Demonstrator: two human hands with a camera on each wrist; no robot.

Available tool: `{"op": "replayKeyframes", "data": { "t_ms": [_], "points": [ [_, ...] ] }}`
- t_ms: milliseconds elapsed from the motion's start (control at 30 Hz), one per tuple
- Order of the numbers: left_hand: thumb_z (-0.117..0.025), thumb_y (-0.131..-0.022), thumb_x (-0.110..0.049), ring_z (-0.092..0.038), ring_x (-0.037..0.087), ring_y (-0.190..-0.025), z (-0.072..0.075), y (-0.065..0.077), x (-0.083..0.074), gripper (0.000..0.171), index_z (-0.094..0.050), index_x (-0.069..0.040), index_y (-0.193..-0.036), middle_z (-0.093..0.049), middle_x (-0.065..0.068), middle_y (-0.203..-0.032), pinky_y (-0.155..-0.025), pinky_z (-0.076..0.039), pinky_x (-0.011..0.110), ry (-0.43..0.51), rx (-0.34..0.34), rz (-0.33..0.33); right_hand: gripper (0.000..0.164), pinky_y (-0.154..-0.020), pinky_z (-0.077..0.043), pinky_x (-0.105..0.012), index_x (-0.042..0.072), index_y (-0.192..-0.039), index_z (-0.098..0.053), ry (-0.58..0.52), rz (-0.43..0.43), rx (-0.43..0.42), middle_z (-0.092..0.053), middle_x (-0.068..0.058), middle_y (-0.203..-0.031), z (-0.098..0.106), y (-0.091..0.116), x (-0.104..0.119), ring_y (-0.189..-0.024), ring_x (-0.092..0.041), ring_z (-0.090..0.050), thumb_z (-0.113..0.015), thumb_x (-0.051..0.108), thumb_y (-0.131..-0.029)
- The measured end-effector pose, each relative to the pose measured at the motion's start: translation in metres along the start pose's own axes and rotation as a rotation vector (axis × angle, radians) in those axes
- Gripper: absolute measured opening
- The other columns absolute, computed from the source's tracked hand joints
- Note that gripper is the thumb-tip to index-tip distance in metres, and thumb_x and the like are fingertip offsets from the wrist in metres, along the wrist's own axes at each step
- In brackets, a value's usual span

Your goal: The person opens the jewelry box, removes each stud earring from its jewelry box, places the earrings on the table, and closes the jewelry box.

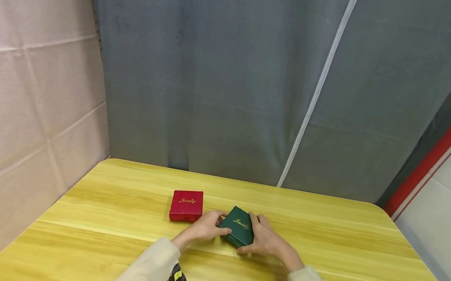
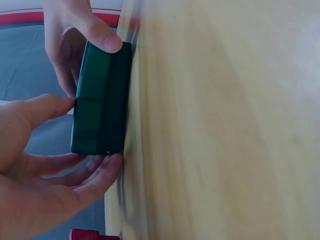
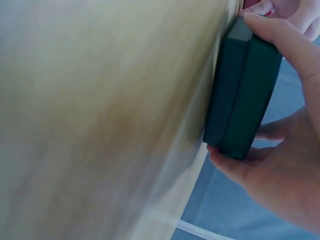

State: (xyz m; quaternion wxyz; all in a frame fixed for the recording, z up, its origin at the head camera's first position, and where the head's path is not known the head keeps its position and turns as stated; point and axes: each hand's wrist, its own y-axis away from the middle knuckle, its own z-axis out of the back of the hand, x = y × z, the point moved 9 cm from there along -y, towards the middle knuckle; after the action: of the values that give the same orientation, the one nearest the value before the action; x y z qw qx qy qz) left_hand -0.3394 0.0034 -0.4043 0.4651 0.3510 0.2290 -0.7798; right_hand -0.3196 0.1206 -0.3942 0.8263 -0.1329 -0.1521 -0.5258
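Note:
A green jewelry box (image 1: 237, 225) with gold lettering on its lid sits between my two hands, turned at an angle on the table. My left hand (image 1: 208, 225) holds its left side, thumb at the lid's edge and fingers along the end, as the left wrist view shows on the box (image 2: 100, 100). From the other side my right hand (image 1: 265, 238) grips the box, its thumb at the near corner and its fingers at the far end, seen also in the right wrist view on the box (image 3: 245, 95). The lid is down.
A red jewelry box (image 1: 186, 204), lid down, lies just beyond and left of my left hand. Both boxes are on a wood-grain table (image 1: 116, 221). A grey curtain (image 1: 233, 76) hangs behind its back edge, and a pale cloth (image 1: 26, 90) on the left.

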Motion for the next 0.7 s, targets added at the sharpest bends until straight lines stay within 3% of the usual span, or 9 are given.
{"op": "replayKeyframes", "data": {
  "t_ms": [200,467,700],
  "points": [
    [-0.067,-0.078,-0.023,-0.057,0.026,-0.090,-0.001,0.006,0.000,0.057,-0.045,0.006,-0.122,-0.057,0.016,-0.105,-0.078,-0.047,0.038,0.020,0.038,-0.007,0.105,-0.082,-0.042,-0.040,-0.007,-0.135,-0.026,-0.011,0.018,0.027,-0.040,-0.020,-0.115,-0.003,0.004,0.001,-0.096,-0.024,-0.043,-0.077,0.046,-0.060],
    [-0.075,-0.070,-0.027,-0.054,0.026,-0.098,-0.006,0.012,-0.005,0.082,-0.033,0.006,-0.132,-0.048,0.017,-0.120,-0.082,-0.046,0.035,0.034,0.108,-0.046,0.103,-0.080,-0.043,-0.042,-0.006,-0.135,-0.026,-0.043,0.073,0.074,-0.039,-0.020,-0.116,-0.005,0.009,0.006,-0.096,-0.023,-0.044,-0.077,0.044,-0.061],
    [-0.080,-0.063,-0.029,-0.044,0.027,-0.109,-0.010,0.017,-0.012,0.095,-0.027,0.002,-0.135,-0.039,0.015,-0.128,-0.092,-0.038,0.043,-0.090,0.138,-0.093,0.101,-0.079,-0.044,-0.039,-0.005,-0.136,-0.024,-0.052,0.115,0.129,-0.039,-0.013,-0.111,-0.007,0.013,0.009,-0.094,-0.020,-0.044,-0.075,0.045,-0.064]
  ]
}}
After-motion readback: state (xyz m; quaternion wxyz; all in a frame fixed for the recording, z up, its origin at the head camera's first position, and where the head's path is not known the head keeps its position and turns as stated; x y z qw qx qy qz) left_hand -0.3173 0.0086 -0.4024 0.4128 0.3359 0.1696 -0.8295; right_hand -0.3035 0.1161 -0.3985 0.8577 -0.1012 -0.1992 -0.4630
